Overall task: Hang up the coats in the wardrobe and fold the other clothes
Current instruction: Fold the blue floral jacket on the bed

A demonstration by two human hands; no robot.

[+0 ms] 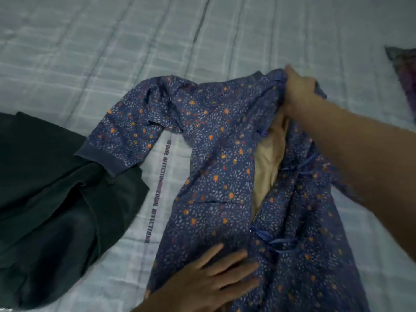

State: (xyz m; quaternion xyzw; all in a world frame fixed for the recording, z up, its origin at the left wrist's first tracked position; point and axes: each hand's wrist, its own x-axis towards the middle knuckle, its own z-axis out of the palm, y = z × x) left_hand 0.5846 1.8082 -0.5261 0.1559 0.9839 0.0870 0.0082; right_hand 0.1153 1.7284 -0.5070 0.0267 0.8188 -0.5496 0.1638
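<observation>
While hands [216, 275] hold it, jacket [216, 140] between.

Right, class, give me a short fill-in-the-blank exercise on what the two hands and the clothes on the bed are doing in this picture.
1. The left hand lies flat, fingers spread, on the ____ patterned jacket.
2. The right hand grips the jacket at its ____.
3. The jacket's front is open, showing a ____ lining.
4. The jacket's cuff lies on a ____ garment.

Missing words: blue; collar; beige; dark
</observation>
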